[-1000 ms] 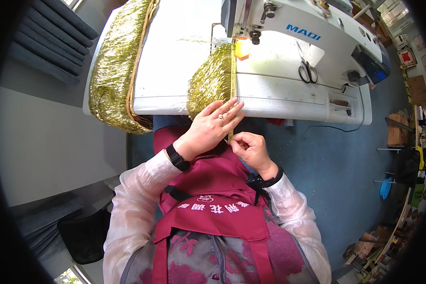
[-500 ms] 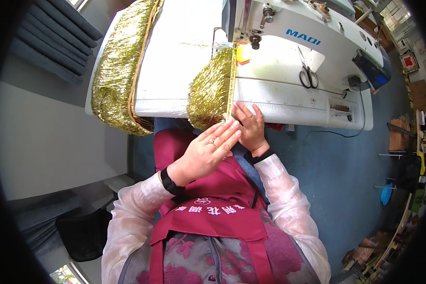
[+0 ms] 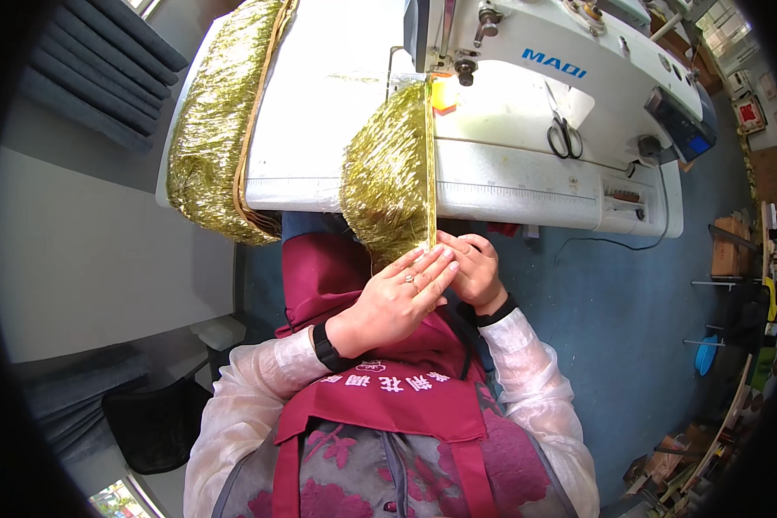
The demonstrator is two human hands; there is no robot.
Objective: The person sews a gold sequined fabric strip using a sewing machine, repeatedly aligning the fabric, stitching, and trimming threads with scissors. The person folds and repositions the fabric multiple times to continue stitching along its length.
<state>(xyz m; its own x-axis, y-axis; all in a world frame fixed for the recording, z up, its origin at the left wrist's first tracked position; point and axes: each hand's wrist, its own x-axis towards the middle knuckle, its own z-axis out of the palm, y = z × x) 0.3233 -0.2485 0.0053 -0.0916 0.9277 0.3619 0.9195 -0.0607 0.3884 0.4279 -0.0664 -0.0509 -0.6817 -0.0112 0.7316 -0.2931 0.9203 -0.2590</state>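
A strip of gold tinsel fringe runs from under the sewing machine down over the table's front edge, its straight gold band along the right side. Both my hands meet at the band's near end, just off the table. My left hand, with a ring on one finger, lies across it with fingers together and straight, thumb hidden beneath. My right hand has its fingers bent round the band from the right, partly behind the left fingertips. The band's end itself is hidden between the hands.
A long bundle of gold fringe with a brown edge hangs over the table's left side. Black-handled scissors lie on the machine table under the arm. An orange piece sits beside the needle area. Cardboard boxes stand at right.
Both hands have drawn back toward my body, off the table edge, and the fringe band stretches straighter with them. My right hand's fingers, spread before, are now curled in.
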